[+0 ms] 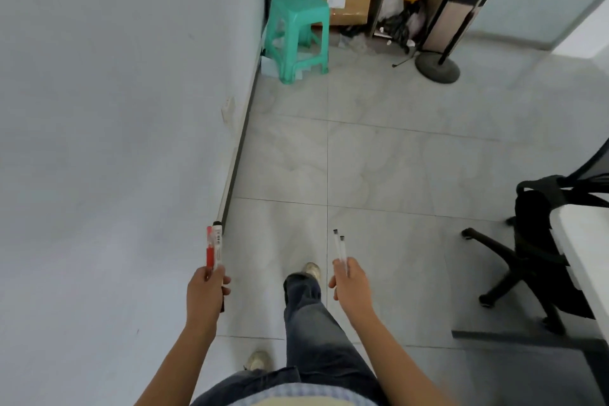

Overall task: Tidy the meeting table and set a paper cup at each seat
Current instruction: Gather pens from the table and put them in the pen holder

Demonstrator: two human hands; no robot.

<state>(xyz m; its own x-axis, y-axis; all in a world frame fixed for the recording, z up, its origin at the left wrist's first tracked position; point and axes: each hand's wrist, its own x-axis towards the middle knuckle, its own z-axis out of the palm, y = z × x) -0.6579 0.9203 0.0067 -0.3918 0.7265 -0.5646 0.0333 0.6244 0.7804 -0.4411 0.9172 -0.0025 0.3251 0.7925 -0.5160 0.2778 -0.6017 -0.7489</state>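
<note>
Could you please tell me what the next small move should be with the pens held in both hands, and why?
Probably pass the two clear pens from the right hand to the left hand, which grips a red pen and a white marker. Both hands are occupied and no holder is in view, so this would free one hand.
</note>
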